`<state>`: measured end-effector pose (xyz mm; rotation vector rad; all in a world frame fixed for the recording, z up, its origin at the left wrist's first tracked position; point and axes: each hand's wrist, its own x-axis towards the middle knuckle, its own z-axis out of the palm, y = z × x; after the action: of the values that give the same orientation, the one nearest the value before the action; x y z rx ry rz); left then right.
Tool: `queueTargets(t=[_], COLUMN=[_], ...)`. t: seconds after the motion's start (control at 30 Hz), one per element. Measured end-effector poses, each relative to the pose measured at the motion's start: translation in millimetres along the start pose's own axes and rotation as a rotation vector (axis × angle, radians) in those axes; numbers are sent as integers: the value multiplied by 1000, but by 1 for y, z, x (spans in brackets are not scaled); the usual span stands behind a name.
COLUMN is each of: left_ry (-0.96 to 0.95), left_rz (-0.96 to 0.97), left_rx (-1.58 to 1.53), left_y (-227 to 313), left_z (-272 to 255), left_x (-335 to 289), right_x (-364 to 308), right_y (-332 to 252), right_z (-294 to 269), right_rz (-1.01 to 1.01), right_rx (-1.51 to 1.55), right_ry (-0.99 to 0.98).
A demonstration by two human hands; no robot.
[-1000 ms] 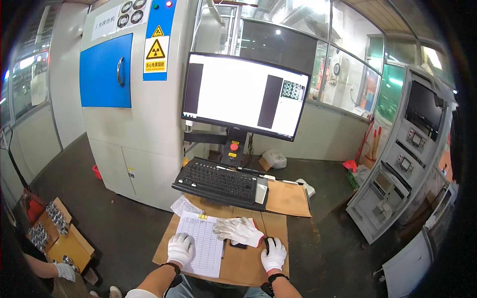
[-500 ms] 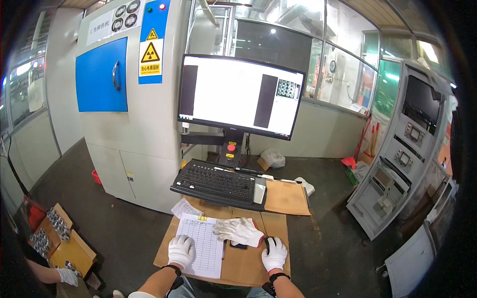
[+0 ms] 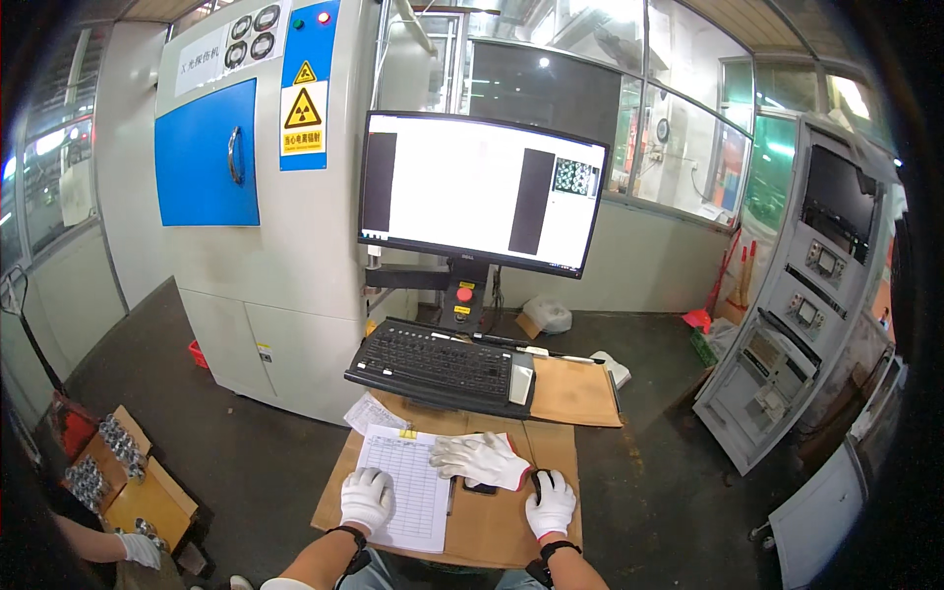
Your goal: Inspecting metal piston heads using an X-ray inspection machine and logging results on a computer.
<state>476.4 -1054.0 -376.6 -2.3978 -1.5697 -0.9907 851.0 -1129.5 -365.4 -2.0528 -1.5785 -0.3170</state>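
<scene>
White-gloved left hand (image 3: 367, 500), seven o'clock, atop white paper (image 3: 418, 497); grip unclear. White-gloved right hand (image 3: 551, 505), five o'clock, closed over black mouse (image 3: 537, 481): we judge light, stiff; hold sides.

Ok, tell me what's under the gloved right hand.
Under the right hand, part of a black computer mouse shows at the hand's left edge. The fingers and palm cover the rest, and the cardboard directly beneath can't be seen.

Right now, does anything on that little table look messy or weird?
A little: loose white gloves lie partly over the paper and a flat dark thing. That looks odd because the left hand and right hand already wear some. I see no spill.
</scene>
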Motion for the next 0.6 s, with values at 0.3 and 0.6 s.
queueTargets(t=[0.3, 0.6], left_ry=[-11, -25], left_rz=[-9, -14], left_rx=[-1, 1], left_y=[0, -1], left_z=[0, 1], left_x=[1, -1], right_x=[1, 2], right_y=[0, -1], right_z=[0, -3], right_rz=[-7, -4], right_rx=[-8, -12], right_ry=[6, -19])
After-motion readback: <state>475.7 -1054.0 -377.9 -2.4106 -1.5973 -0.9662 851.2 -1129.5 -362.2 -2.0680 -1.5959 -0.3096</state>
